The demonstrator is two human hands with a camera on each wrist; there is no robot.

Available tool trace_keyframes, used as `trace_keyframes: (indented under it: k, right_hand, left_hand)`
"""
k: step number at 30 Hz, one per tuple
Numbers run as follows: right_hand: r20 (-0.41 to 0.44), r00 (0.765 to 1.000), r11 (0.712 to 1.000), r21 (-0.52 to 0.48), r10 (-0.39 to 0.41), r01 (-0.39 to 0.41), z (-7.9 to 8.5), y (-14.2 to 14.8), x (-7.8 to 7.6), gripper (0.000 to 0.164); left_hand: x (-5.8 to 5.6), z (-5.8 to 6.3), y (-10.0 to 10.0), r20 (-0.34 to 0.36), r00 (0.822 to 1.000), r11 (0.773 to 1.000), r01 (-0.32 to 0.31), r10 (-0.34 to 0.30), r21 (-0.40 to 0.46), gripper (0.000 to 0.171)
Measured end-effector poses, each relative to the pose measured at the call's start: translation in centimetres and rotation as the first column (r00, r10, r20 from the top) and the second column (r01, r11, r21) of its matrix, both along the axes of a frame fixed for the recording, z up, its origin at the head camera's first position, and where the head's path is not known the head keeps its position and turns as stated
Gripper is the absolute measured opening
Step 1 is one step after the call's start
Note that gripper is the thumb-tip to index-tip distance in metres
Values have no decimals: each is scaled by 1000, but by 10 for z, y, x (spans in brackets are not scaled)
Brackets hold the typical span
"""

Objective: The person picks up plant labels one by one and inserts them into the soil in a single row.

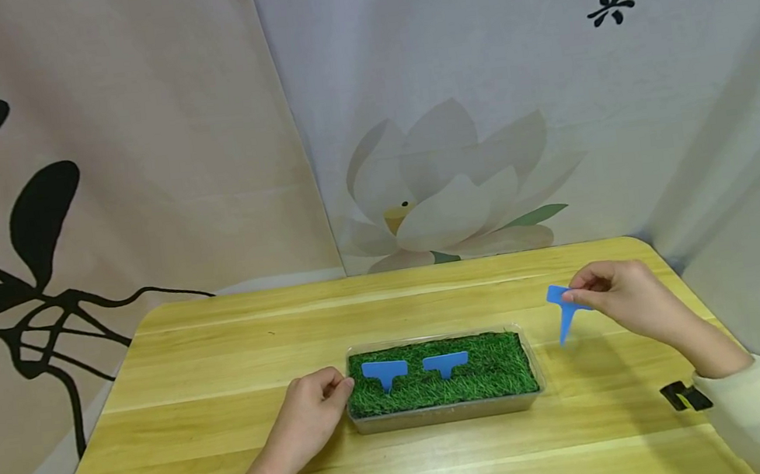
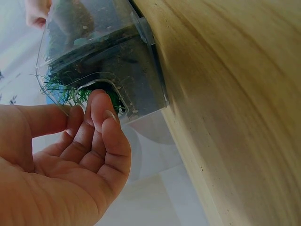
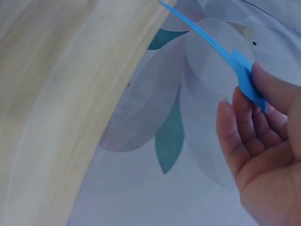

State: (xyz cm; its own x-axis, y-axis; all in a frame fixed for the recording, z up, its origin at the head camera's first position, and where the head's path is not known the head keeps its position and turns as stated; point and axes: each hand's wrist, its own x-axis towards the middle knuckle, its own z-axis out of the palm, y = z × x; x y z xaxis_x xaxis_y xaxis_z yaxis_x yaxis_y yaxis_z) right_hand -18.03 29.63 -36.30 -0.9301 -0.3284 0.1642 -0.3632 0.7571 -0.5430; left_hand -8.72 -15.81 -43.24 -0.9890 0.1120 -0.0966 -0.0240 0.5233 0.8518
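Observation:
A clear plastic box filled with green artificial grass sits on the table. Two blue T-shaped plant labels stand upright in the grass, a left label and a right label. My left hand grips the left end of the box, thumb and fingertips at its rim in the left wrist view. To the right of the box, my right hand pinches a third blue plant label by its wide head, raised over the table with the pointed stem downward.
The light wooden table reaches back to a fabric curtain printed with a flower, dark leaves and black characters. A black strap piece shows at the right sleeve.

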Motion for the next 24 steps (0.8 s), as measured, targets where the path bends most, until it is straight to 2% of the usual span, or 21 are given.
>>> trace_keyframes:
  k: [6,10,18,24]
  right_hand:
    - [-56,998,999,-20,26,-27,7,-4,4,3]
    - [-92,995,998,-44,33,-37,10,-8,9,6]
    - [-177,984,995,-92,20,-37,12,-17,13,8]
    - [-200,980,989,-145,2,-32,12,-27,18,3]
  left_hand:
    - [0,0,0,-2,1000,1000,-3,3,1,32]
    - [0,1,1,-1,1000,1000,-3,3,-4,32]
    - [-1,0,0,2,1000,1000,-4,4,-10,32]
    - [0,0,0,-2,1000,1000,0,0,-7,32]
